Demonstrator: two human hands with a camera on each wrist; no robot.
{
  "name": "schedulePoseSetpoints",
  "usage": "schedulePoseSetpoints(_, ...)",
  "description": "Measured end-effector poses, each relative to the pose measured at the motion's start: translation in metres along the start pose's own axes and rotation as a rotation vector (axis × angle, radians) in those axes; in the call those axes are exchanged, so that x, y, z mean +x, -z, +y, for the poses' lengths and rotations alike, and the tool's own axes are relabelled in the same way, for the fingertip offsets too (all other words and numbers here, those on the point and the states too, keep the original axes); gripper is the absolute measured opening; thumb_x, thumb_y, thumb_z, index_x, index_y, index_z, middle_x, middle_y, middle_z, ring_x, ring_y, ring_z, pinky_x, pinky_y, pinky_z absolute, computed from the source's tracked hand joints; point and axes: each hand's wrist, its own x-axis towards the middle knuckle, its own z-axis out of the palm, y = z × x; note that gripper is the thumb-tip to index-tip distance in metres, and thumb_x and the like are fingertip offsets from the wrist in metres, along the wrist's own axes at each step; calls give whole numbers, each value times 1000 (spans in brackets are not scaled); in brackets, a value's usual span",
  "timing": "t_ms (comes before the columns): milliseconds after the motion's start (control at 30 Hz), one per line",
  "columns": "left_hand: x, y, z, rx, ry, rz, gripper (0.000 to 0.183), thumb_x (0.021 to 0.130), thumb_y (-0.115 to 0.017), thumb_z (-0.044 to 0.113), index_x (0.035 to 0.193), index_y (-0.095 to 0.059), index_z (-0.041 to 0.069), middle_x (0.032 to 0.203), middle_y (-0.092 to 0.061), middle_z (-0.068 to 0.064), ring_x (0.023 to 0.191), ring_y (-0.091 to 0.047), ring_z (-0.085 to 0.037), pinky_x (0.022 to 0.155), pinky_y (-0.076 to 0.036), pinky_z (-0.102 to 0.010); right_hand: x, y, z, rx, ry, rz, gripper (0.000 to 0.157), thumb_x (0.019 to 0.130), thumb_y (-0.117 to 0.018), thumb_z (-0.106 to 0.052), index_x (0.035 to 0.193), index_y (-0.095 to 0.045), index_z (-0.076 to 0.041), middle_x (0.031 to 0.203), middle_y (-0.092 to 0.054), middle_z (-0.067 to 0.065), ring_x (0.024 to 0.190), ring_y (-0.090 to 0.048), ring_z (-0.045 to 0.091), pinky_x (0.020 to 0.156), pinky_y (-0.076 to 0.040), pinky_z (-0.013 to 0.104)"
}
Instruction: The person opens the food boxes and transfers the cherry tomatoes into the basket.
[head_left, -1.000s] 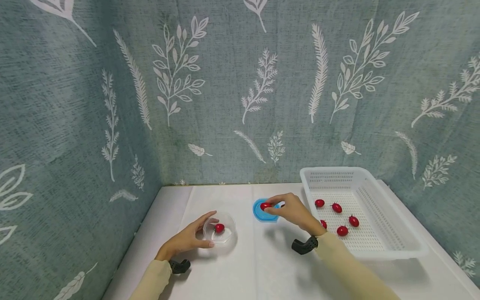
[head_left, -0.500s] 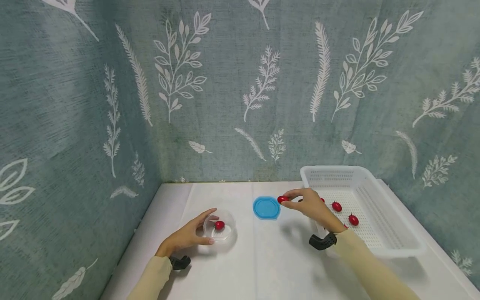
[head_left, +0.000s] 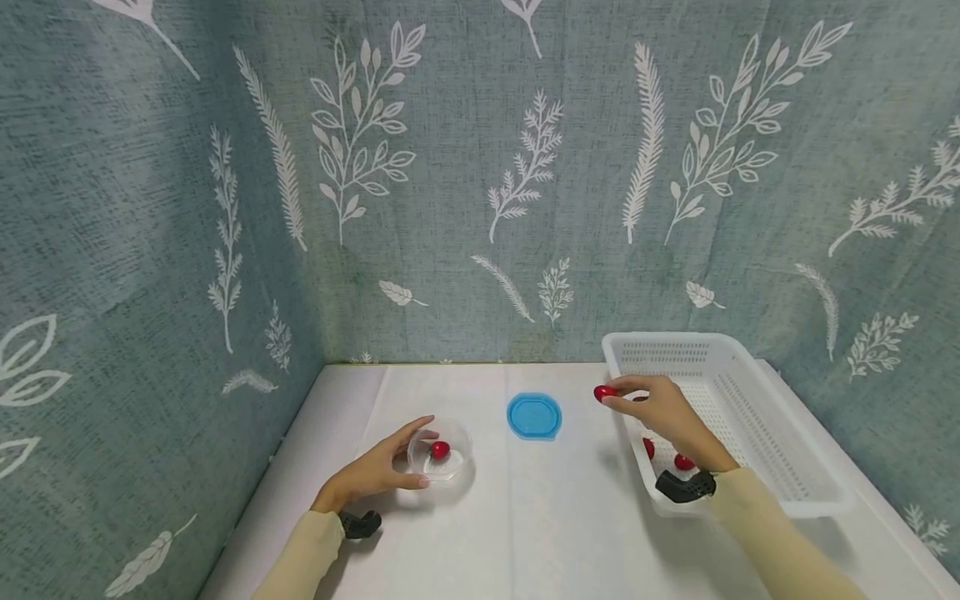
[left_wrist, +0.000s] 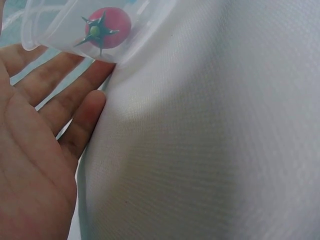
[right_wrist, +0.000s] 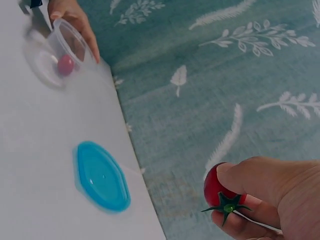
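Note:
My right hand [head_left: 670, 412] pinches a red cherry tomato [head_left: 604, 392] between thumb and fingers, over the left rim of the white basket [head_left: 780, 400]. Its green stem star shows in the right wrist view. On the left of the table, my left hand [head_left: 378, 467] holds a small clear plastic tub [head_left: 459, 471], thumb on the near side and fingers round the far side. Inside the tub lies one cherry tomato [left_wrist: 114, 27]. A few more tomatoes, such as one tomato [head_left: 683, 462], lie in the basket, partly hidden by my right hand and wrist.
A round blue lid [head_left: 534, 416] with a small tab lies flat between the tub and the basket. The table has a white cloth [head_left: 517, 533] on it. Patterned teal fabric [head_left: 450, 167] stands behind and along the left side.
My right hand has moved right with the tomato, from over the blue lid to the basket's left rim. My left hand and the tub have stayed in place.

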Motion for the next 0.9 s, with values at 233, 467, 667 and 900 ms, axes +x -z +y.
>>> schedulePoseSetpoints(233,0,2,0,-10,-30,-9,102,87,-86,22,165,-21,28,162,-34,-15,150,-28,-40,116,-23,-61,-4,16,13,-40,11,31,47,93,-76,-46,126,-74,-12,127,-69,8,113,-62,30,86,-52,43)
schedulePoseSetpoints(467,3,-1,2,-8,-23,-12,102,87,-86,21,165,-21,28,161,-37,-14,149,-31,-38,116,-24,-59,-16,30,29,-38,-24,48,45,93,-77,-42,125,-74,-10,123,-71,9,113,-62,32,85,-51,43)
schedulePoseSetpoints(667,4,-1,2,-4,-27,-6,102,86,-86,21,165,-22,28,161,-38,-13,149,-31,-37,116,-23,-59,-22,36,39,-31,-78,47,50,93,-78,-40,128,-71,-6,121,-70,15,76,-54,20,55,-43,31)
schedulePoseSetpoints(900,1,-1,-1,-1,-5,-6,101,88,-85,25,165,-21,30,165,-30,-13,153,-22,-40,118,-21,-62,-27,42,49,-7,-127,28,52,93,-77,-36,130,-67,1,62,-49,-2,46,-27,10,43,-32,27)
